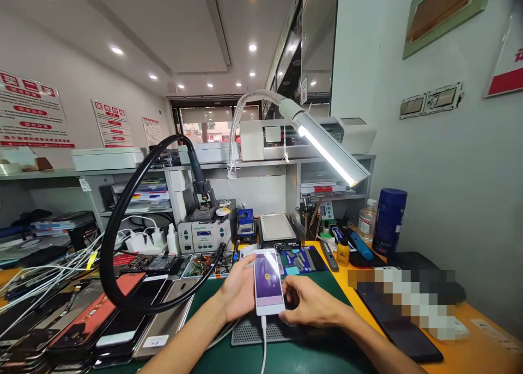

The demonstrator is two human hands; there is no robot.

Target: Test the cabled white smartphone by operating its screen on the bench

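A white smartphone (268, 281) with a lit purple screen is held upright above the green mat. My left hand (239, 289) is closed around its left edge, the thumb along the frame and the palm behind. At its lower right edge, the curled fingers and thumb of my right hand (306, 301) grip the side. A white charging cable (263, 341) is plugged into the bottom of the phone and runs down toward me. Beneath lies a grey perforated pad (245, 335); the phone's back is hidden.
Stacked phones (122, 319) lie at left, below the looping black hose (108, 254) of a rework station (204, 235). A lit lamp (330, 151) hangs overhead. Behind stand a flat heating plate (278, 228) and a parts tray (212, 265). A black phone (396, 325) lies at right.
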